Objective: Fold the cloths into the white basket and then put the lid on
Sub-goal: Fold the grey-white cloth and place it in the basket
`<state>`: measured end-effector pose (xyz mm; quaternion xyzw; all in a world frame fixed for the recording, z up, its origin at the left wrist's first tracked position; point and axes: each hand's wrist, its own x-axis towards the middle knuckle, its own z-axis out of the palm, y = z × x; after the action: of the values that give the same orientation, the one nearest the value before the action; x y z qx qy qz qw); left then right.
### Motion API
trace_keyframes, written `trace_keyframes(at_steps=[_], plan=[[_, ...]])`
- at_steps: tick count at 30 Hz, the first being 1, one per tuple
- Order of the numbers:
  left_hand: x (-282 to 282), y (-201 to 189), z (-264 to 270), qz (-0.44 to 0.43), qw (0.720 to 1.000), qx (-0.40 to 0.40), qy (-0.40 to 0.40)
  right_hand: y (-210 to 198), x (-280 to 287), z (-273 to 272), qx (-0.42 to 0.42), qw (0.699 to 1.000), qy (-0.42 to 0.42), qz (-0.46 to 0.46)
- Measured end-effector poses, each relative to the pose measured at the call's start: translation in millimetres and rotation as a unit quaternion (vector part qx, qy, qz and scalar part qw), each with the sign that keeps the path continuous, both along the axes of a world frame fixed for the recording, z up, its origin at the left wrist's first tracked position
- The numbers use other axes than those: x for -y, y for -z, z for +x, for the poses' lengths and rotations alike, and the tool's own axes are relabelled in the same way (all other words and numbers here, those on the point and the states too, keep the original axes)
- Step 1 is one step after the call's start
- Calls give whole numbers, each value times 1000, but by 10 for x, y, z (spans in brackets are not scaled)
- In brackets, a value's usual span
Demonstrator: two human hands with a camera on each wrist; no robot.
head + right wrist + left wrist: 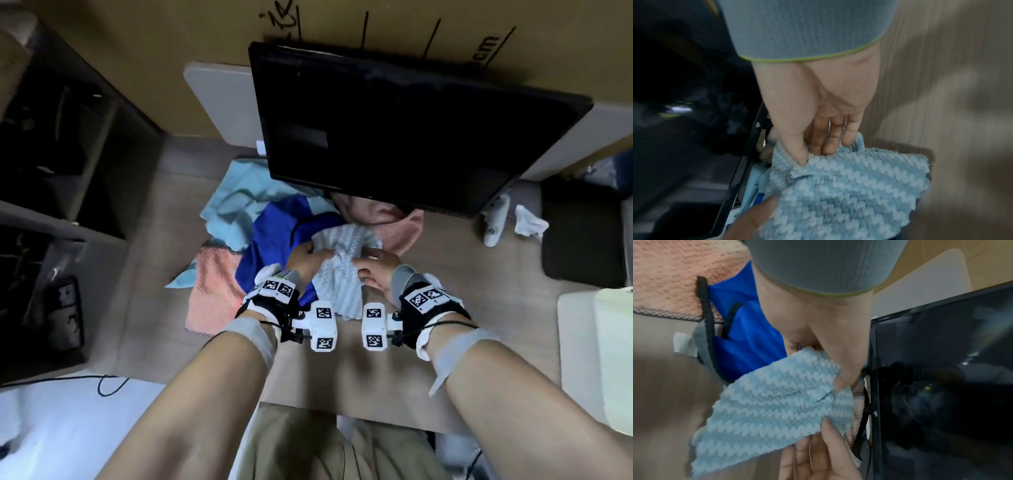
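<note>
Centrally in the head view, both hands grip a pale blue zigzag cloth [342, 263] on the bench [462, 274]. Left hand [303, 257] pinches its left edge; right hand [376, 270] pinches its right edge with thumb and fingers. To its left lie a blue cloth [270, 246] and a pink cloth [212, 291]; a black monitor [394, 130] fills the upper frame.

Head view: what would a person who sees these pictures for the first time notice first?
Both hands, the left hand and the right hand, pinch a pale blue zigzag cloth at the middle of the table. Behind it lies a heap of cloths, with a bright blue cloth the most vivid. A large black monitor hangs over the heap.
</note>
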<state>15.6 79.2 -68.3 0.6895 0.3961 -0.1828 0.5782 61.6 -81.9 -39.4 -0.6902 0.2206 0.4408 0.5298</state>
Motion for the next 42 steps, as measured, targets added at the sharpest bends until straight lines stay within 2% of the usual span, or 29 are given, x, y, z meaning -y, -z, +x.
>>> trace_keyframes(at_steps=[5, 8, 12, 15, 17, 20, 23, 25, 29, 33, 37, 42], plan=[[39, -198, 108, -44, 998, 33, 15, -204, -9, 60, -7, 998, -7, -56], [171, -315, 89, -71, 996, 50, 25, -216, 179, 67, -1, 995, 28, -94], [471, -420, -10, -74, 995, 56, 30, -282, 498, 18, -14, 993, 2, -118], [820, -567, -84, -58, 994, 66, 72, -392, 834, -32, 17, 989, -64, -133], [1118, -609, -184, -59, 987, 84, 125, -423, 1128, -70, 113, 979, -112, -127], [1378, -640, -322, -62, 974, 76, 203, -609, 1365, -144, 209, 965, -155, -37], [1563, -744, -459, -63, 973, 96, 201, -723, 1516, -251, 213, 944, -252, 2], [1661, -849, -564, -65, 972, 118, 194, -776, 1628, -357, 208, 942, -264, -10], [1635, -949, -641, -28, 971, 120, 204, -703, 1821, -430, 173, 966, -182, -67], [1535, -906, -640, 127, 961, 76, 234, -608, 1979, -416, 206, 972, -50, -104], [1474, -838, -610, 223, 963, 84, 127, -560, 2125, -426, 234, 962, 32, -135], [1476, -843, -460, 229, 970, 74, 14, -611, 2147, -415, 258, 947, 118, -150]])
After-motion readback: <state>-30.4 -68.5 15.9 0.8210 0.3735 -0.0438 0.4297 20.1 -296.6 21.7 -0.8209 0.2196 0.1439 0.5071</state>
